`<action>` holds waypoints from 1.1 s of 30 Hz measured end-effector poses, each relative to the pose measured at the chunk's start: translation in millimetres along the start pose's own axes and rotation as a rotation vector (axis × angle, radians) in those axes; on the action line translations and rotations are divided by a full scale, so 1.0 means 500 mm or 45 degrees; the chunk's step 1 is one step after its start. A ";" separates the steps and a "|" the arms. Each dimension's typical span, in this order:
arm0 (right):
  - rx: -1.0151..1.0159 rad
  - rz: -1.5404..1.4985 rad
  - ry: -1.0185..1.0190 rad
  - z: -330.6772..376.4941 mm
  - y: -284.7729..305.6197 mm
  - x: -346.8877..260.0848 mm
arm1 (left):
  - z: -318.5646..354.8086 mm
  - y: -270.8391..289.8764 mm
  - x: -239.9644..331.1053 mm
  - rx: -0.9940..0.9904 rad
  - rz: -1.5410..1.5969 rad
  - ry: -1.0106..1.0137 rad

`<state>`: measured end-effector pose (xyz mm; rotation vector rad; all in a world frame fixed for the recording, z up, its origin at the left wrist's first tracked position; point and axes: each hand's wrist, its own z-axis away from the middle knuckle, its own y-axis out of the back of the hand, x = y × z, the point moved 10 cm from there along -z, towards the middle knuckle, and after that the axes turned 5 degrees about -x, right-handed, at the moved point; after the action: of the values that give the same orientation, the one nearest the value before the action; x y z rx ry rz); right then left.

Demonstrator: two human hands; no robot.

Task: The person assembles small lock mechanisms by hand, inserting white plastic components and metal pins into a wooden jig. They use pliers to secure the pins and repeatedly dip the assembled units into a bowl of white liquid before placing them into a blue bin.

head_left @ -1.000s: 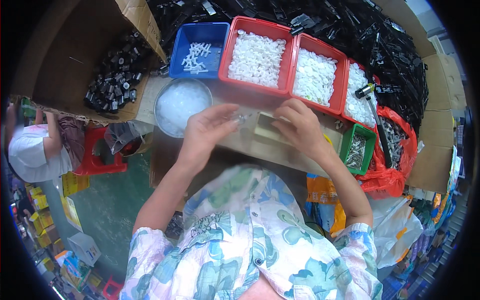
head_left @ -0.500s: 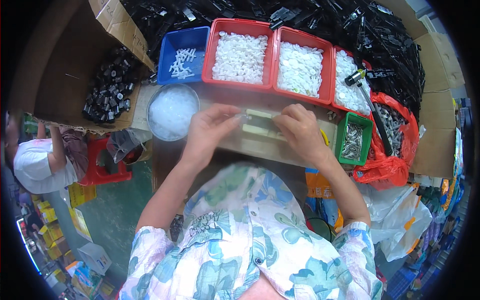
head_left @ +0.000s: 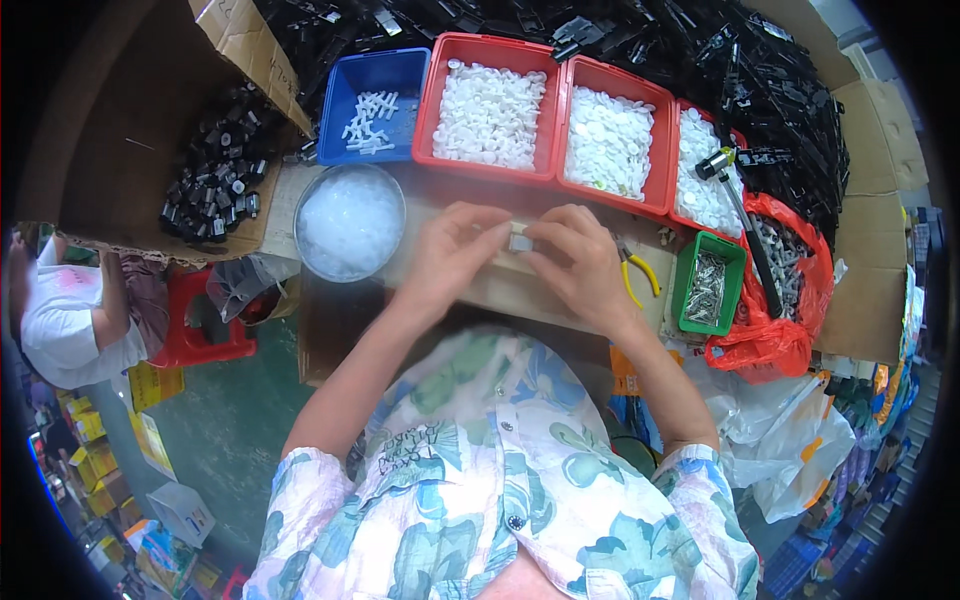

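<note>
My left hand [head_left: 455, 258] and my right hand [head_left: 578, 262] come together over the pale work board, fingertips bent into a pinch. Between them is a small whitish piece [head_left: 521, 242], touched from both sides; its exact kind is too small to tell. My fingers hide most of the surface under it. Left of my left hand stands a round bowl [head_left: 349, 222] filled with small translucent white pieces. Just right of my right hand lies a pair of pliers with yellow handles [head_left: 640, 275].
Behind my hands are a blue bin [head_left: 335, 105] of white plastic pieces and red bins [head_left: 558, 125] of white caps. At right are a green tray [head_left: 685, 310] of metal pins, a hammer [head_left: 755, 245] and a red bag [head_left: 760, 345]. Another person [head_left: 75, 320] sits at left.
My hands have drawn closer together, the right one moving left. The cream blocks seen between them are now mostly covered, and the yellow-handled pliers have come into fuller view.
</note>
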<state>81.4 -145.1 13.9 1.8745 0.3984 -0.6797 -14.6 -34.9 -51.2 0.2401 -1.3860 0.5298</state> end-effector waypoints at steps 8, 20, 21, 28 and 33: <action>0.024 -0.037 -0.037 -0.003 -0.001 0.008 | -0.017 -0.010 -0.018 0.025 -0.414 -0.121; 0.031 0.084 -0.006 0.016 -0.004 0.002 | -0.032 -0.008 -0.025 0.002 -0.371 -0.084; 0.079 0.081 -0.012 0.025 0.015 0.001 | -0.036 -0.007 -0.031 0.002 -0.340 -0.016; 0.469 0.229 -0.375 0.183 0.250 0.087 | -0.039 -0.011 -0.033 -0.006 -0.430 -0.131; 0.327 0.508 -0.797 0.325 0.286 0.199 | -0.020 -0.025 0.039 -0.013 -0.614 -0.279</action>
<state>195.7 -354.2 10.4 1.7839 -0.4718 -1.0189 1.8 -37.0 -32.4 0.6194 -1.4776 0.0965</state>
